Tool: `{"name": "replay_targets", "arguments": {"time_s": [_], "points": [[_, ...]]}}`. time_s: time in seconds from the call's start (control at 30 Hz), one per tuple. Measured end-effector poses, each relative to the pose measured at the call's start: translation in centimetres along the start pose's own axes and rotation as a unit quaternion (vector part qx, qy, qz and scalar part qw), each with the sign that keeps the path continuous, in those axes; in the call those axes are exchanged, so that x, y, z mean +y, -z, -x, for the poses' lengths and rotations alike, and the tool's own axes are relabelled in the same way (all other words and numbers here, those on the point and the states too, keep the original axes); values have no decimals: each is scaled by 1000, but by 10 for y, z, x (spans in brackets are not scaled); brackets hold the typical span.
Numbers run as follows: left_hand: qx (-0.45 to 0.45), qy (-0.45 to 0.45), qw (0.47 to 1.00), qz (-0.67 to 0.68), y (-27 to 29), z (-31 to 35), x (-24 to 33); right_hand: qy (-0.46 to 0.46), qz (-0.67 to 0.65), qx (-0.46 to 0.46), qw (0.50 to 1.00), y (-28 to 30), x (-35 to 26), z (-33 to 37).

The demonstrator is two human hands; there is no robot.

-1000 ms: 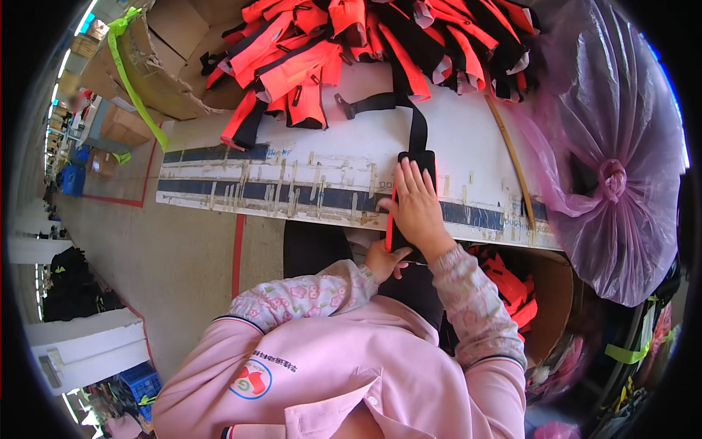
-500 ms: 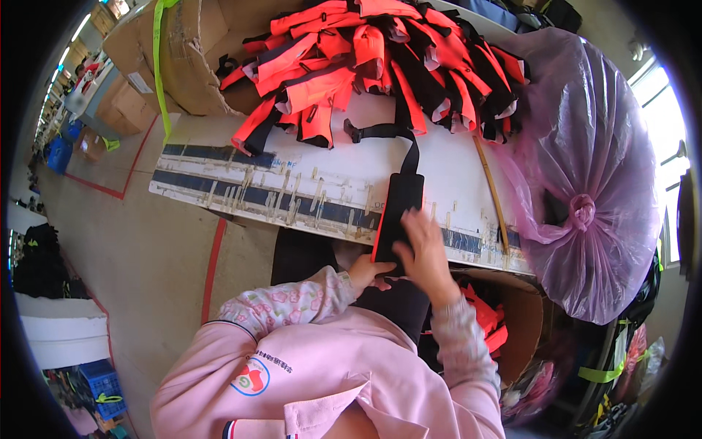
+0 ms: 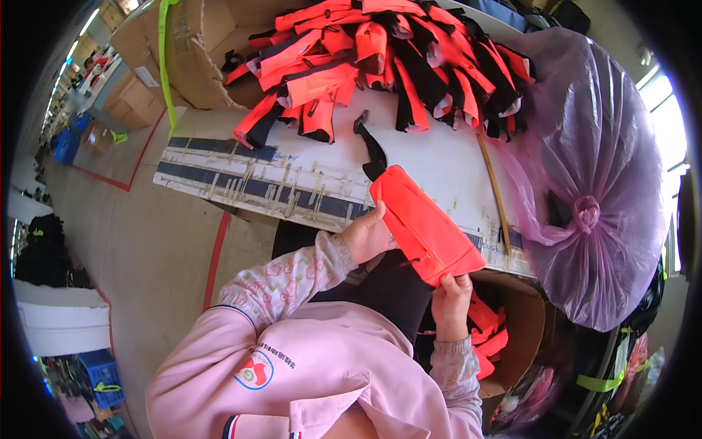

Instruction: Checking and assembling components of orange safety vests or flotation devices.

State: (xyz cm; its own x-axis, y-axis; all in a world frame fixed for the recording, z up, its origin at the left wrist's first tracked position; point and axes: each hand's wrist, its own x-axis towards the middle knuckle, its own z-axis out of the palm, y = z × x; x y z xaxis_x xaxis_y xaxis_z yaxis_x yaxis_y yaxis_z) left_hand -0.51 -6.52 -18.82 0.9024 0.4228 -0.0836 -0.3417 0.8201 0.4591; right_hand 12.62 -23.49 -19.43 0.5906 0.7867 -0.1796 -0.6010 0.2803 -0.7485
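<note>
A bright orange waist pouch [image 3: 425, 223] with a zip along it is held aslant over the front edge of the table. Its black strap [image 3: 374, 150] trails from the far end across the white tabletop, ending in a buckle. My left hand [image 3: 368, 234] supports the pouch's left side, thumb along the edge, with some fingers hidden behind it. At the near end, my right hand [image 3: 452, 296] pinches the lower corner between thumb and fingers. Beyond them, a heap of similar orange and black pouches [image 3: 373, 51] covers the back of the table.
A large tied purple plastic bag [image 3: 592, 168] bulges at the table's right. On the tabletop [image 3: 322, 157] lies a thin wooden stick [image 3: 494, 192]. An open cardboard box [image 3: 523, 329] below holds orange pieces; another carton [image 3: 183, 55] stands at the back left.
The pouch has turned from its black back to its orange front and now slants to the right. My right hand has moved down to its near corner; my left hand has moved up its side.
</note>
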Motion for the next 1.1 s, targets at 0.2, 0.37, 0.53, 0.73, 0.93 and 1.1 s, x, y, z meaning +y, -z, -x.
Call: {"name": "replay_targets", "arguments": {"time_s": [0.2, 0.37, 0.53, 0.73, 0.93, 1.1], "points": [[27, -93, 993, -72, -29, -8, 19, -76, 32, 19, 996, 19, 42, 24], [205, -185, 960, -37, -23, -7, -2, -3, 148, 35, 988, 20, 56, 22], [174, -166, 970, -44, -26, -4, 2, 21, 167, 26, 985, 25, 56, 20], [39, -100, 993, -44, -30, 7, 23, 89, 242, -5, 966, 39, 58, 17], [100, -84, 989, -72, -33, 8, 20, 93, 270, -26, 958, 41, 55, 16], [25, -70, 992, -100, -38, 4, 22, 52, 238, -10, 970, 38, 46, 21]]}}
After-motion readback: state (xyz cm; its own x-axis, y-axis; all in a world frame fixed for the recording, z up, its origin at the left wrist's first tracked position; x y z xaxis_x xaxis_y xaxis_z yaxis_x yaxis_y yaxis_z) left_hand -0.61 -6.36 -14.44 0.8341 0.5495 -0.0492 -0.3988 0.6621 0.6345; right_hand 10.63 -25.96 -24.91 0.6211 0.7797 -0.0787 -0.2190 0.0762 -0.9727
